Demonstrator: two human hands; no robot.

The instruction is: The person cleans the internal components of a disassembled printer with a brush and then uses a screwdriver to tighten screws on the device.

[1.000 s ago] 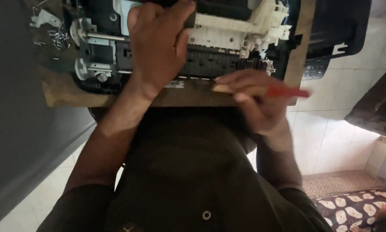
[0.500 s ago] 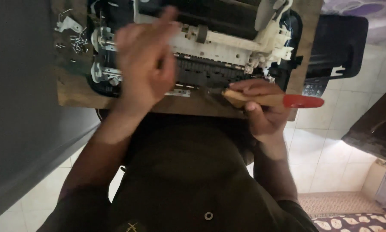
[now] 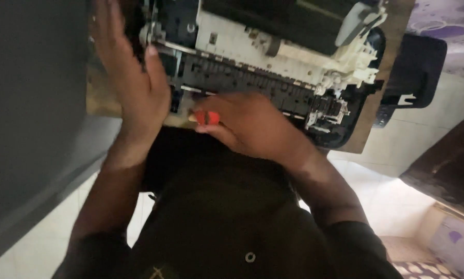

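An opened printer (image 3: 273, 57) with a white and black inner frame lies on a wooden board (image 3: 381, 98). My right hand (image 3: 252, 126) is closed around a red-handled tool (image 3: 207, 118) at the printer's near edge; only the red end shows. My left hand (image 3: 131, 77) is raised flat with fingers apart over the printer's left end, holding nothing that I can see. It is blurred.
A black printer cover part (image 3: 415, 72) lies at the right of the board. A grey wall (image 3: 30, 103) runs along the left. Pale floor tiles (image 3: 397, 150) and a dark wooden piece (image 3: 449, 165) are at the right. My dark shirt (image 3: 227, 217) fills the bottom.
My right hand has moved left along the printer's near edge, and the tool's red handle now points left. My left hand has shifted left and lifted. The view has moved closer.
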